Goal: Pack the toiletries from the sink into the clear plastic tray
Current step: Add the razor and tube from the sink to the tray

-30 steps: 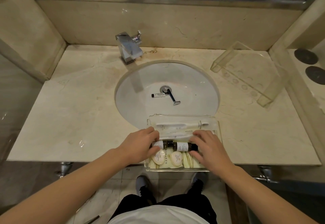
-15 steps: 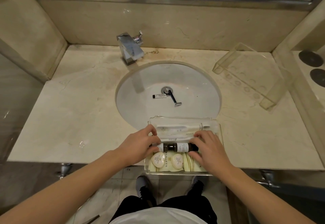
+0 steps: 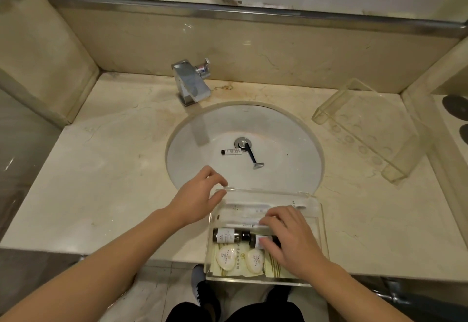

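Observation:
The clear plastic tray (image 3: 317, 223) sits at the counter's front edge, partly over the sink (image 3: 286, 129). It holds two dark bottles (image 3: 226, 235), two white round soaps (image 3: 227, 257), yellow packets and wrapped white items. My right hand (image 3: 288, 239) rests in the tray, its fingers on the right dark bottle. My left hand (image 3: 200, 196) hovers open at the tray's far left corner, holding nothing. In the basin lie a small white tube (image 3: 231, 152) and a black razor (image 3: 253, 157) near the drain.
A chrome faucet (image 3: 191, 85) stands behind the basin. A second clear plastic holder (image 3: 364, 129) lies on the counter at the right. Two dark round discs (image 3: 455, 104) sit on the far-right ledge. My shoes show on the floor below the counter edge.
My left hand has let go of the left bottle and lifted out of the tray toward the basin. The right hand stays on the right bottle.

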Demonstrator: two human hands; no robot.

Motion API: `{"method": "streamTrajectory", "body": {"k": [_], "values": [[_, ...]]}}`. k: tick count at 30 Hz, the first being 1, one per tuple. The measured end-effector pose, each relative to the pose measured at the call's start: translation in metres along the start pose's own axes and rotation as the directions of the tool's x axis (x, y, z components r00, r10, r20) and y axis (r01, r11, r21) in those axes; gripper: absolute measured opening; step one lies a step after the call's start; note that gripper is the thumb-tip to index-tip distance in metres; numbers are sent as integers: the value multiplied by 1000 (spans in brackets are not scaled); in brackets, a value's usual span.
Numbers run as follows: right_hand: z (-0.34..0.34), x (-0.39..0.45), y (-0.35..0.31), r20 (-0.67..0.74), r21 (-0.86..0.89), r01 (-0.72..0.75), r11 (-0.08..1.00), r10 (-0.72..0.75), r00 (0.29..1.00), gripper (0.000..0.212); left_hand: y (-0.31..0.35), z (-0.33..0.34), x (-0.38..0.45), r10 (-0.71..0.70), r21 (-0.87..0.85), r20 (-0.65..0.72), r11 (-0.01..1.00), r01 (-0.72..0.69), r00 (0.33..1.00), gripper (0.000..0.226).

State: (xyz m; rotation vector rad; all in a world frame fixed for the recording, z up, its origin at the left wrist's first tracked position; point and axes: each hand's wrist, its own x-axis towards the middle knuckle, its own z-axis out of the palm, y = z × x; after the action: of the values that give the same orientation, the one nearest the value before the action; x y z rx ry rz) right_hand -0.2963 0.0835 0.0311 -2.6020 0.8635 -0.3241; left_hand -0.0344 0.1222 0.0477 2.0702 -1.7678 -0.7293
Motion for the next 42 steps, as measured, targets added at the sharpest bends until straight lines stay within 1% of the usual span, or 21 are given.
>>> {"method": "streamTrajectory", "body": {"k": [3,7,10,12,14,17,19,21,23,24,26,28,30,32,34,36,38,40,42], "values": [[-3,25,2,-18,84,-82,993,84,996,24,-9,0,26,-75,-9,-6,997,75,997,24],[-2,70,19,-14,218,-261,940,270,963,24,-24,2,61,-175,-13,20,984,175,984,24],[5,107,40,92,234,-388,891,377,922,19,-37,6,88,-254,-6,60,967,255,965,27],[12,132,55,203,216,-460,861,421,884,25,-46,12,106,-306,21,105,952,306,946,32],[20,155,70,318,157,-512,845,447,836,32,-54,19,123,-340,62,159,940,334,927,37],[36,176,87,466,31,-493,869,424,776,41,-60,31,145,-354,125,216,934,334,910,42],[50,185,95,577,-92,-426,900,397,713,45,-63,41,158,-354,150,237,933,326,904,43],[61,189,100,663,-197,-335,921,377,647,40,-66,51,169,-330,165,258,941,295,908,44],[71,193,103,702,-253,-278,927,374,606,28,-71,62,177,-292,193,297,951,242,909,46],[74,194,105,708,-270,-265,926,377,597,25,-73,66,180,-280,222,328,951,215,902,47],[81,194,109,694,-301,-238,924,383,610,27,-76,74,186,-268,310,393,939,148,879,46],[85,194,113,654,-333,-195,923,375,657,30,-78,81,190,-255,394,409,916,83,876,39],[86,196,116,623,-359,-165,919,368,690,32,-79,86,194,-219,440,338,896,52,915,31],[84,196,119,607,-370,-165,914,372,702,33,-78,90,196,-188,447,254,893,58,949,28],[81,193,122,575,-351,-214,912,390,719,32,-77,92,195,-190,386,197,917,102,962,25],[76,190,125,539,-327,-276,904,418,731,31,-75,91,194,-242,264,147,944,198,959,20],[68,189,127,509,-309,-316,897,437,742,31,-75,89,194,-308,125,101,947,295,946,11],[60,189,127,464,-266,-383,885,466,754,26,-74,84,194,-392,-62,125,914,402,911,7],[54,189,128,414,-149,-522,840,532,739,17,-69,74,193,-462,-290,207,813,505,862,15]]}}
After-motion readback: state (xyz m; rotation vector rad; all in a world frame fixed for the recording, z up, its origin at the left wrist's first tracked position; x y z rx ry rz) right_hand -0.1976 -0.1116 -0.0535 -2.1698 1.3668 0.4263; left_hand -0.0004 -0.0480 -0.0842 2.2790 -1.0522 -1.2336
